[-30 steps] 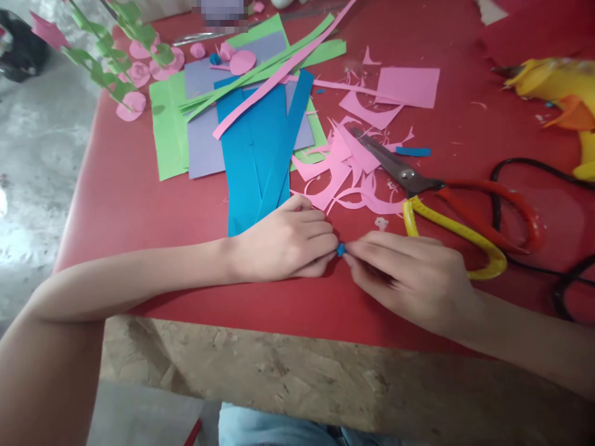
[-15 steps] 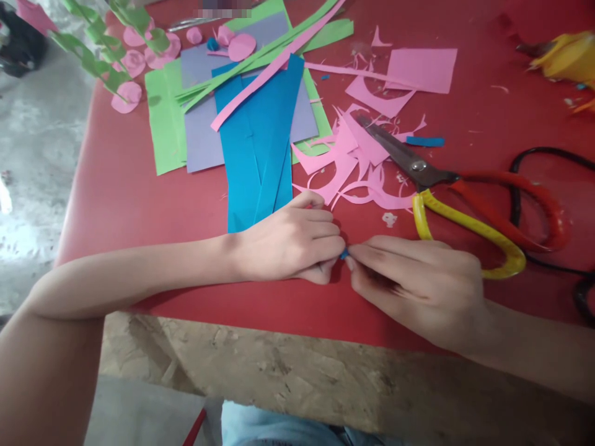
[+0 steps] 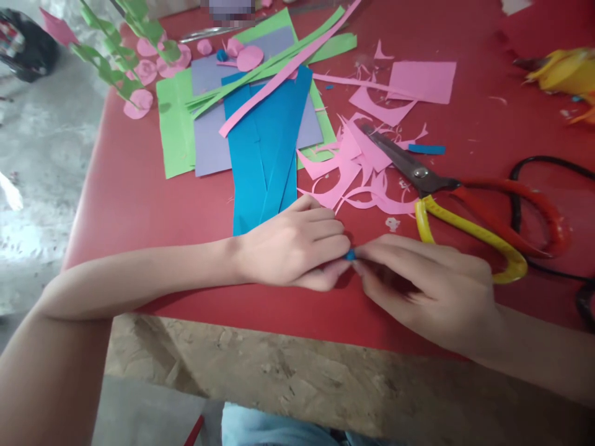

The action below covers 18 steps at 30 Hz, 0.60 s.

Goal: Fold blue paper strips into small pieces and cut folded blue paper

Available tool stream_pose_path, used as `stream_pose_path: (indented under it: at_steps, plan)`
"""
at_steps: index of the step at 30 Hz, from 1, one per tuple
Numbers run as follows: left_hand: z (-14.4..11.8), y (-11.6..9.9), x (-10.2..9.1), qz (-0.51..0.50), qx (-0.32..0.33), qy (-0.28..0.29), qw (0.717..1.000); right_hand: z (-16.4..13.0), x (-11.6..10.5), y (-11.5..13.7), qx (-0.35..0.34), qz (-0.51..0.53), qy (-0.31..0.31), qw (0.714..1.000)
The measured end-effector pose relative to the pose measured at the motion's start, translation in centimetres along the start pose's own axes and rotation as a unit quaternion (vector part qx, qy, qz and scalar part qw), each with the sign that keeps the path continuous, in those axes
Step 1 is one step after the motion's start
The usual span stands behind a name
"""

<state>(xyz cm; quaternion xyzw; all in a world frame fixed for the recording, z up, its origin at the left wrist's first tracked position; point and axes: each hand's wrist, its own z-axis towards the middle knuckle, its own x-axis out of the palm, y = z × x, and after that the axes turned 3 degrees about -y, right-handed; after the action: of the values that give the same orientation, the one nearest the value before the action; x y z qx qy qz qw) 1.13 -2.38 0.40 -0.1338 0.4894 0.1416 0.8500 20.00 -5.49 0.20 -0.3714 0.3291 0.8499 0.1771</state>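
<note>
Two hands are met fingertip to fingertip low over the red table [image 3: 130,204], just in front of the near edge. Between them a tiny blue paper roll [image 3: 350,254] is pinched: the left hand [image 3: 290,248] is curled with its fingertips closed on the roll from one side, and the right hand [image 3: 427,288] is closed on it from the other with thumb and forefinger. Compared with a second ago, less of the blue is seen; the fingers have been drawn tighter round it, so the piece is judged to be rolled or pressed smaller. Both hands are shown slightly further right and lower than before, a shift shared by the whole scene.

Behind the left hand the blue paper strips [image 3: 264,155] lie unmoved on the lilac and green sheets. Right of these, the pink offcuts [image 3: 353,173] and the scissors [image 3: 465,204] are untouched, well clear of both hands.
</note>
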Motion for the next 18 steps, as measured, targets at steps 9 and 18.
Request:
stream_pose_path:
  at_steps: [9,18]
  plan:
    - [-0.2,0.1,-0.2,0.012,0.010,-0.007,1.000,0.3,-0.4,-1.0,-0.023,0.029,0.040,0.999]
    - [-0.3,0.1,-0.1,0.043,-0.010,-0.004,0.999,0.2,-0.2,-1.1,-0.079,-0.053,0.007,0.995]
